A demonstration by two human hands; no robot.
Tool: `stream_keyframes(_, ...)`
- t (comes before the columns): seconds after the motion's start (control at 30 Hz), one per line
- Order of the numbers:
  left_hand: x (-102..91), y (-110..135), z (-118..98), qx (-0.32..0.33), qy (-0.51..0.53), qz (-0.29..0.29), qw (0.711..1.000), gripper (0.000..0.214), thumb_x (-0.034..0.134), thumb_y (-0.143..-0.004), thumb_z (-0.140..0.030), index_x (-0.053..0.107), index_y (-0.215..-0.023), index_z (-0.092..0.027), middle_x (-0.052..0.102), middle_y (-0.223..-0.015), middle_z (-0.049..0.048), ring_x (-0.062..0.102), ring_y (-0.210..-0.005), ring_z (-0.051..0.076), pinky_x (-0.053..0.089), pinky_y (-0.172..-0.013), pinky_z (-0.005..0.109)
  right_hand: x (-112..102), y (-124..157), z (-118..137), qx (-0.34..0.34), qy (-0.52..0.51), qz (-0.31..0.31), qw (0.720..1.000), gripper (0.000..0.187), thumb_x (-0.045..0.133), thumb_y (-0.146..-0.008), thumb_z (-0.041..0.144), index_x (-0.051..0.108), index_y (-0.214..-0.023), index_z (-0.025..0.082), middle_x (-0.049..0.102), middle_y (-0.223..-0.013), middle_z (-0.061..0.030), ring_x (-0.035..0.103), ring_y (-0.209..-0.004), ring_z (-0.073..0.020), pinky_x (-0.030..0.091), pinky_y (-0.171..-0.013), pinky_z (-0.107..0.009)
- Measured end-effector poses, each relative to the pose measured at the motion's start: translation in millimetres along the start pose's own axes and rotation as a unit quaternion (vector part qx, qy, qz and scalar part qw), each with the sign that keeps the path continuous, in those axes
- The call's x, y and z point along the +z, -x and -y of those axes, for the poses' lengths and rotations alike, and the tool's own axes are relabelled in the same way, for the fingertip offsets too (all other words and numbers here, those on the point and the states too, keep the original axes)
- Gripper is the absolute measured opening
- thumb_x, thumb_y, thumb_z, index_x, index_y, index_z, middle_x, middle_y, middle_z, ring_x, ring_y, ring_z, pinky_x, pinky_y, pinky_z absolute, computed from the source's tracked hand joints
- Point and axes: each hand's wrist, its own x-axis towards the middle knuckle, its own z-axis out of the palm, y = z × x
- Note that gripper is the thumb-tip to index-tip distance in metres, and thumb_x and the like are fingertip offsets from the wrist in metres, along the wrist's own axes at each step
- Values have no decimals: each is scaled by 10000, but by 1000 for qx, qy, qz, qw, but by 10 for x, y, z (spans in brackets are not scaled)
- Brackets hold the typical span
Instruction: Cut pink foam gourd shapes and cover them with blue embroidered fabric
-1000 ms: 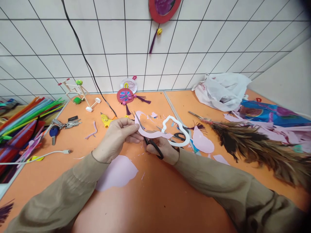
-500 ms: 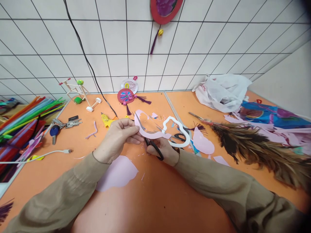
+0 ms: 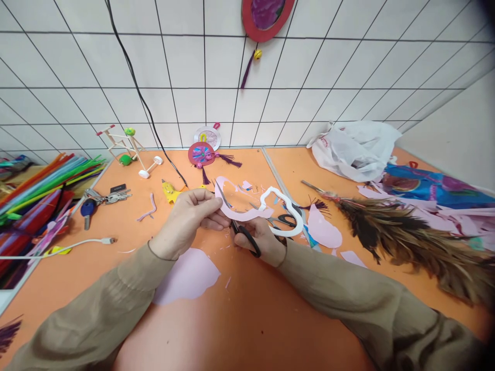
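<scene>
Between thumb and fingers, my left hand (image 3: pixel 193 212) pinches a curved strip of pink paper (image 3: pixel 242 212). My right hand (image 3: pixel 263 239) is wrapped round black-handled scissors (image 3: pixel 251 242), whose blades point up and left along the strip near my left fingertips. Just beyond my right hand, a white wavy-edged frame (image 3: pixel 297 219) lies over a second pair of scissors (image 3: pixel 286 220). A larger pink paper piece (image 3: pixel 189 278) rests on the table below my left wrist, and another pink piece (image 3: pixel 324 229) lies to the right of the white frame.
A yellow glue gun (image 3: pixel 169 191) with a black cord lies behind my left hand. Keys (image 3: pixel 112 196), a white cable (image 3: pixel 77 247) and colourful pipe cleaners (image 3: pixel 46 185) are at left. A feather duster (image 3: pixel 402 242) and a white plastic bag (image 3: pixel 356 149) occupy the right.
The whole view has shifted very slightly. Both hands keep their grips, with the paper strip and the scissors in nearly the same position.
</scene>
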Motion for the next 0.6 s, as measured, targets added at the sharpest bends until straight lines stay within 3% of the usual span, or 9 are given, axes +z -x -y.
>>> stream_keyframes(0.33,-2,-10,10,1,1,3,1000,170,737,-730,-216,616,-642,-136,742,-624,78,711,-539,149,553,-505,189,-10,-3,-18,-29,20,3,999,521,736,-743,647,527,-625,184,498,-518,32,453,-452,-107,353,-451,-263)
stream_keyframes(0.6,0,3,-7,0,-6,1,1000,163,720,-739,-209,611,-638,-140,739,-612,81,714,-547,158,560,-521,202,-27,5,-17,-16,24,9,1000,452,743,-760,553,516,-626,186,506,-521,30,462,-461,-105,356,-458,-258)
